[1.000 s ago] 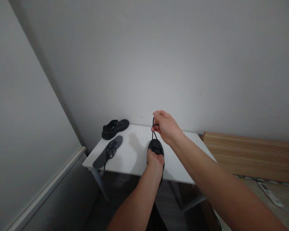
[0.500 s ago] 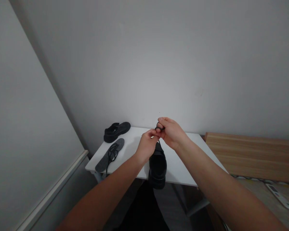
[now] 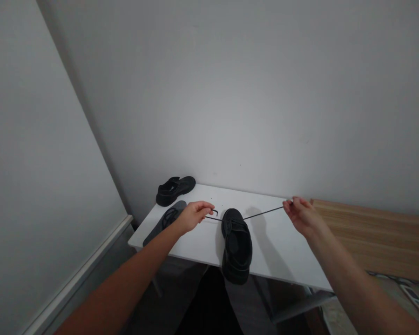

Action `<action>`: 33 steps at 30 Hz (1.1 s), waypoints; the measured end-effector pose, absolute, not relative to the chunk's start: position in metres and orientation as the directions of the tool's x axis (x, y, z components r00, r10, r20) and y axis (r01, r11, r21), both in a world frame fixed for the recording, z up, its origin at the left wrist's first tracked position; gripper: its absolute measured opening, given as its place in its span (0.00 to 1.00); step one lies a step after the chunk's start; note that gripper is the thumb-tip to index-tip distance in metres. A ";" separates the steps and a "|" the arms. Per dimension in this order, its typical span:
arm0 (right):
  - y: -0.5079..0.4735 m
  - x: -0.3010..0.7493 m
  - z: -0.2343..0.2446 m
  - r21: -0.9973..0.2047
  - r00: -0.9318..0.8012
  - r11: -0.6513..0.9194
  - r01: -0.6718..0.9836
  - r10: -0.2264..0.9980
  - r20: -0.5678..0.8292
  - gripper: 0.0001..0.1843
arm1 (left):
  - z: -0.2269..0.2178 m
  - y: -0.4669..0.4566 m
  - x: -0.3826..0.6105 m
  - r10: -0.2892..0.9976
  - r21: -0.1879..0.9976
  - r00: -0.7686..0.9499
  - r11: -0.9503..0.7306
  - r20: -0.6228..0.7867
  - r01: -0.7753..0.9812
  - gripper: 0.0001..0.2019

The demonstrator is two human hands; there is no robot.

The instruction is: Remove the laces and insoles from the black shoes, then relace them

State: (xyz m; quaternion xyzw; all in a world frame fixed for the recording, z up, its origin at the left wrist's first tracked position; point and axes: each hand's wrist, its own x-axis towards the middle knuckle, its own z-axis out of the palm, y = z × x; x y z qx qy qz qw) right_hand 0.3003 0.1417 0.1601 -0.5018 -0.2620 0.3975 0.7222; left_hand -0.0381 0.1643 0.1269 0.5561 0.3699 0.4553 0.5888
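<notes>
A black shoe (image 3: 238, 246) rests at the front edge of the white table, its toe toward the wall and its heel over the edge. From its eyelets a black shoelace (image 3: 263, 213) runs out to both sides. My left hand (image 3: 194, 215) pinches one side of the lace, and a short lace end sticks out past the fingers. Over the table's right side, my right hand (image 3: 300, 211) pinches the other side, which is stretched straight.
The white table (image 3: 202, 249) stands against a wall. At its left lie another black shoe (image 3: 174, 190) and a grey insole (image 3: 155, 232) with a coiled black lace on it. A wooden board (image 3: 377, 237) is at the right, with a white device (image 3: 417, 300) below it.
My hands have moved apart from above the shoe, left hand to the left and right hand far to the right. The lace now stretches out to both sides.
</notes>
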 end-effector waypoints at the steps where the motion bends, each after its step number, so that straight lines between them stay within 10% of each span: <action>1: 0.140 0.302 0.148 -0.944 0.549 0.168 -0.284 0.836 -0.016 0.08 | 0.121 0.163 -0.040 0.935 0.995 0.348 -0.048 0.075 -0.085 0.06; 8: 0.120 0.291 0.085 -0.993 0.373 0.012 0.120 0.926 0.056 0.18 | 0.092 0.155 -0.046 0.761 0.785 0.534 -0.562 0.368 0.261 0.04; 15: 0.109 0.271 0.070 -0.806 0.117 0.069 0.587 0.979 0.169 0.14 | 0.064 0.149 -0.047 0.761 0.719 0.554 -0.588 0.337 0.370 0.07; 33: 0.110 0.246 0.066 -0.823 0.064 0.045 0.566 0.993 0.099 0.14 | 0.069 0.157 0.006 0.948 0.973 0.221 -0.231 0.230 -0.020 0.03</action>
